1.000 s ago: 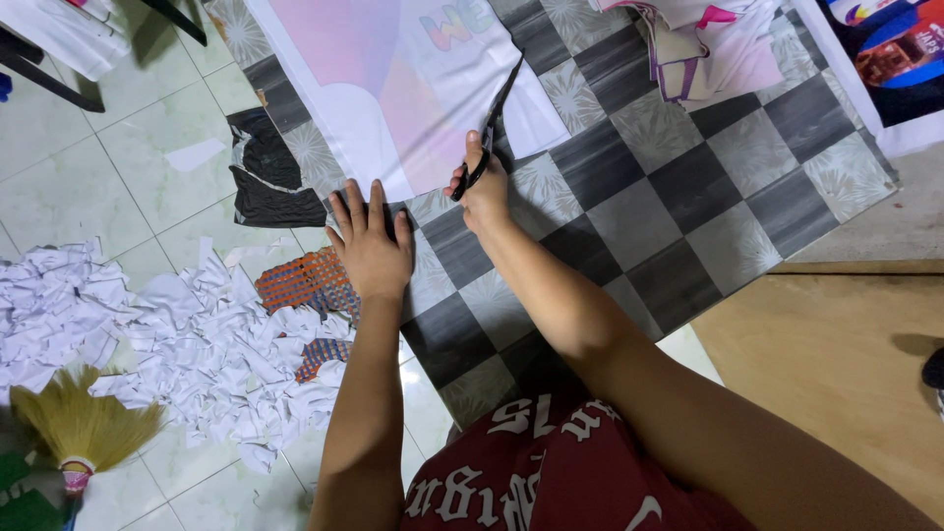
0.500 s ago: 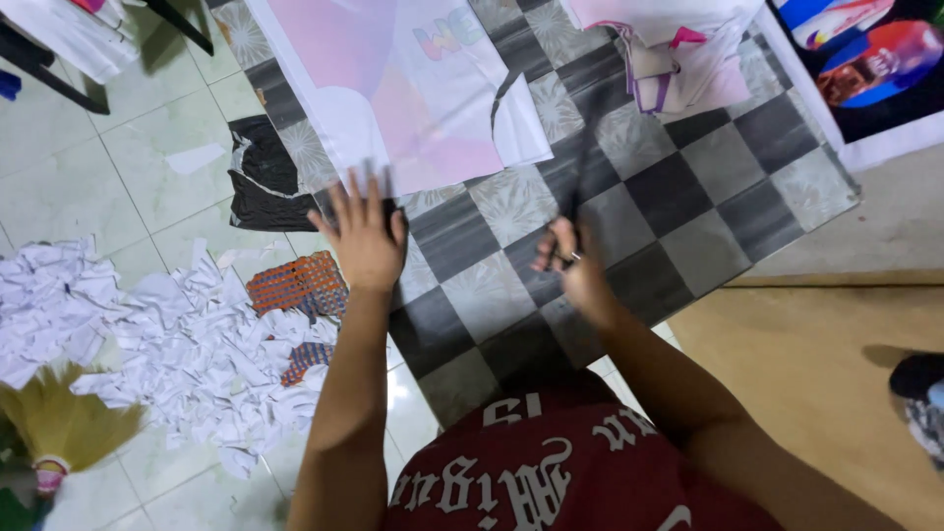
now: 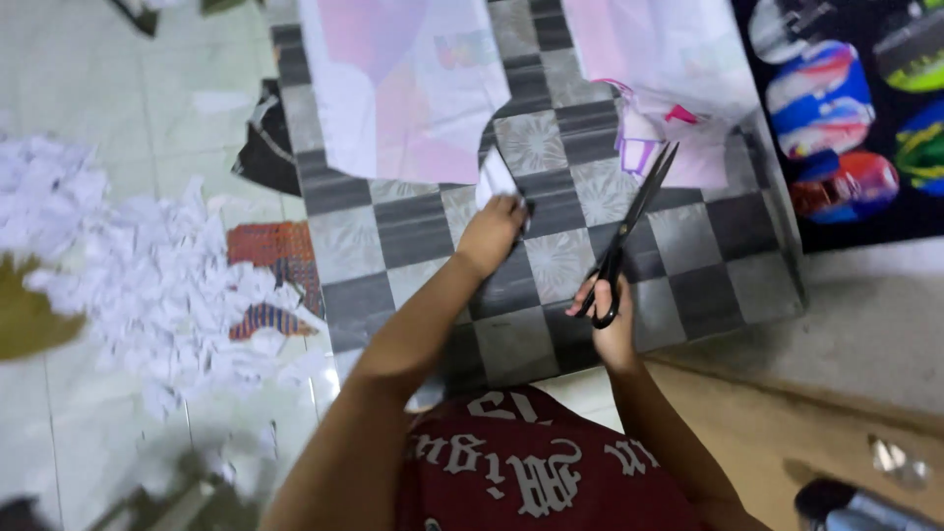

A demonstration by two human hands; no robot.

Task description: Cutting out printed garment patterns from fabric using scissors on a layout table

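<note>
Now my left hand [image 3: 494, 229] pinching a white fabric scrap [image 3: 495, 177] mid-mat, my right hand [image 3: 607, 313] closed around black scissors [image 3: 629, 231] near the checkered mat's [image 3: 708, 236] right edge, blades parted, white scraps [image 3: 167, 285] heaped on floor tiles beyond its left edge.

dark printed poster [image 3: 855, 118] — top right, colourful ovals

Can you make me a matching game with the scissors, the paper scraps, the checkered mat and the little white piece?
Things:
1. scissors
2. heap of paper scraps
3. checkered mat
4. small white piece

Places:
A. on the tiled floor, left of the mat
B. in the right hand
C. at the left hand
D. under both hands

Pairs: 1-B, 2-A, 3-D, 4-C
</note>
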